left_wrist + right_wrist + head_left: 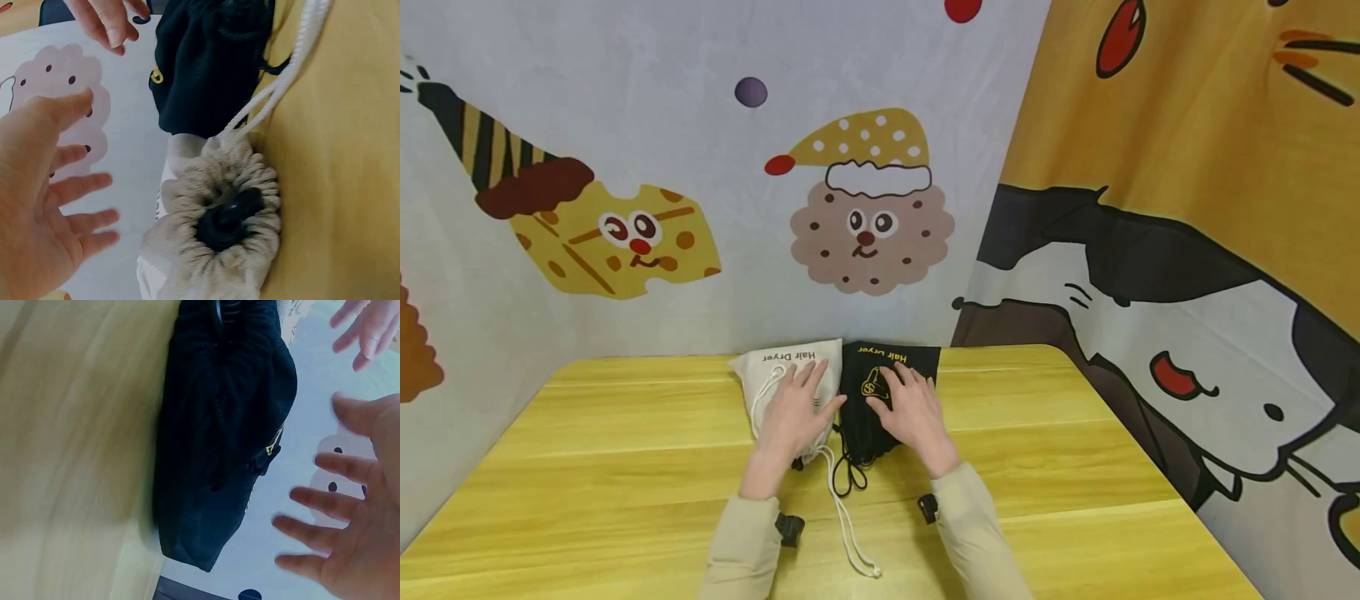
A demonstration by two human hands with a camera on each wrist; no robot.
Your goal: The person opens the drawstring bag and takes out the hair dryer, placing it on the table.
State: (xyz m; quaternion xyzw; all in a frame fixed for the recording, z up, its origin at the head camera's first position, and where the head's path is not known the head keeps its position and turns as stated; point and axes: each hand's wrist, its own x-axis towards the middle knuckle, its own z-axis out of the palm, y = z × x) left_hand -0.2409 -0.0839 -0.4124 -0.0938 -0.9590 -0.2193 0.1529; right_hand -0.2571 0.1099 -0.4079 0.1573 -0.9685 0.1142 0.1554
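Two drawstring bags printed "Hair Dryer" lie side by side at the table's far edge. Over the white bag (775,375) my left hand (793,414) hovers with its fingers spread. Above the black bag (861,425) my right hand (913,408) is held the same way. The left wrist view shows a gap between the left hand (50,194) and the gathered mouth of the white bag (187,206), where something black pokes out. In the right wrist view, the right hand (350,512) stays apart from the black bag (219,437).
The white cord (850,533) trails from the white bag toward the near side of the wooden table (587,483). A looped black cord (850,479) lies beside it. A cartoon-printed cloth (700,150) hangs behind the table.
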